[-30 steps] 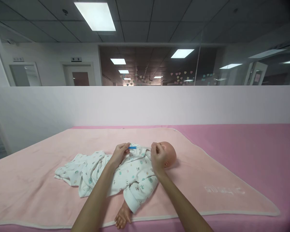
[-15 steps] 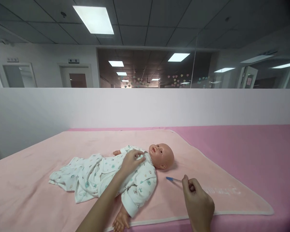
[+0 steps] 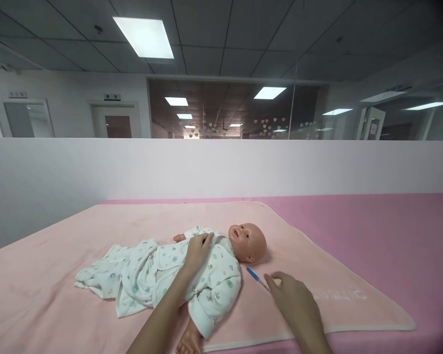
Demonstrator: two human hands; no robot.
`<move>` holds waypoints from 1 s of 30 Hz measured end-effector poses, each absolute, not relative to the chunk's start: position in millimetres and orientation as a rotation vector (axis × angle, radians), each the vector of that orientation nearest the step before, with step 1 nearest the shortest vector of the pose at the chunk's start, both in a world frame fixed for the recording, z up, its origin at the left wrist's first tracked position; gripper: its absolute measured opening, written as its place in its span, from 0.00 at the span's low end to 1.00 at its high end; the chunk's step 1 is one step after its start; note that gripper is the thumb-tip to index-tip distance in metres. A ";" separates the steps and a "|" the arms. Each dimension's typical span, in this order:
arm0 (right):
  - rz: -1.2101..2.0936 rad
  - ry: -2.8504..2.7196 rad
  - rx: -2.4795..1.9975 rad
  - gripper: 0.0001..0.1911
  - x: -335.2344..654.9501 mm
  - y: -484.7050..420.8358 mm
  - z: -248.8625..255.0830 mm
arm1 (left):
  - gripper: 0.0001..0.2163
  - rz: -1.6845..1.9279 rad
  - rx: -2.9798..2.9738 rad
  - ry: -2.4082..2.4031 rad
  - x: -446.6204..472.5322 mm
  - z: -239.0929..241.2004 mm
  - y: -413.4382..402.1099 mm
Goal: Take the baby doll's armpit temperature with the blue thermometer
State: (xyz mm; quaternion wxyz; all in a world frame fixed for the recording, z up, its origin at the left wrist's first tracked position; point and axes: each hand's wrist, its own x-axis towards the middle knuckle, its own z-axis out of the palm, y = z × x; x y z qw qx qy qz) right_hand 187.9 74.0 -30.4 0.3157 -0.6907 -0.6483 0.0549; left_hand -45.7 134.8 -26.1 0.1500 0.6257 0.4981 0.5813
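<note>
A bald baby doll (image 3: 248, 241) lies on its back in a white printed baby outfit (image 3: 216, 268), its head to the right. My left hand (image 3: 198, 251) rests on the doll's chest, fingers closed at the outfit's front near the collar; the fingertips are partly hidden. Beside the doll's shoulder, my right hand (image 3: 290, 295) is low over the blanket with fingers bent. From its thumb side a thin stick with a blue end (image 3: 253, 274), resembling a thermometer, points up and left towards the doll's neck. Its other end is hidden by the hand.
Under the doll spreads a peach blanket (image 3: 140, 221) with a pale edge, on a pink covered surface (image 3: 384, 236). White lettering (image 3: 339, 295) shows on the blanket right of my right hand. A low white wall (image 3: 221, 167) stands behind, with windows above.
My right hand has moved slightly left and turned, and the blue-ended stick now slants more steeply. My left hand's fingers have drawn in closer on the outfit. The view has tilted up slightly.
</note>
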 end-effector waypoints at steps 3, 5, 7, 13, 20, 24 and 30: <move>0.121 -1.884 -1.558 0.15 150.9 86.3 -6.5 | 0.19 1.655 1.760 1.429 -49.0 -26.4 137.7; 0.088 -2.007 -1.397 0.14 124.2 101.6 1.5 | 0.20 1.619 1.741 1.443 -51.1 -25.3 138.7; -0.017 -2.088 -1.298 0.12 101.7 119.4 0.7 | 0.19 1.605 1.707 1.436 -52.4 -23.7 139.1; -0.159 -2.305 -1.210 0.12 75.9 147.3 -18.7 | 0.11 1.608 1.489 1.224 -53.1 -21.1 139.6; -0.096 -2.113 -1.066 0.09 76.2 141.6 -29.5 | 0.10 1.603 1.366 1.182 -54.2 -23.3 142.0; -0.055 -1.966 -0.987 0.08 74.9 146.1 -36.6 | 0.09 1.527 1.542 1.222 -53.9 -24.3 139.8; 0.075 -1.848 -0.709 0.12 73.7 155.4 -45.8 | 0.12 1.470 1.647 1.256 -54.5 -23.9 137.6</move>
